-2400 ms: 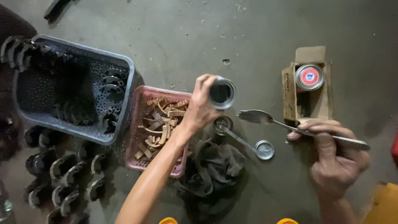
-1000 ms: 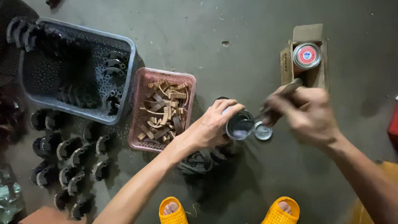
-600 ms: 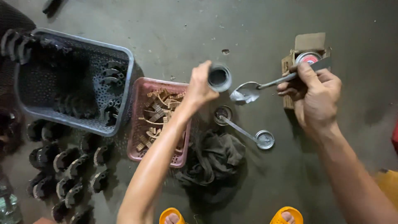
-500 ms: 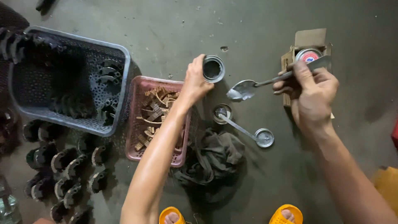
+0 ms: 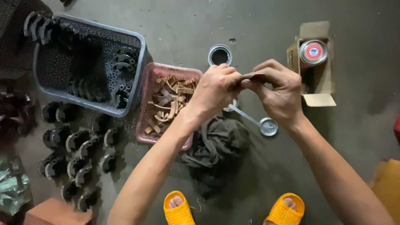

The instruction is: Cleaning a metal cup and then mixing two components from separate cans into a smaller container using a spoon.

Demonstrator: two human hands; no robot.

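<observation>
The left hand [image 5: 214, 89] and the right hand [image 5: 280, 92] meet above the concrete floor [image 5: 187, 25], fingertips touching, and together they pinch a small dark brown curved strip [image 5: 253, 76] between thumbs and forefingers; both hands are clenched on it. Just beyond the left knuckles stands a small round open tin with dark contents [image 5: 219, 55]. Under the joined fingertips lies a thin metal rod with a round disc at its end [image 5: 268, 126], the disc just beside the right wrist. Below the left hand is a crumpled dark grey rag [image 5: 216, 146], and to the left of its wrist a pink plastic basket of tan strips [image 5: 146, 121]. Farther left sits a blue-grey perforated plastic crate holding dark curved metal parts [image 5: 139, 62]. Past the right fingers is an open cardboard box with a red-lidded round tin [image 5: 313, 52].
</observation>
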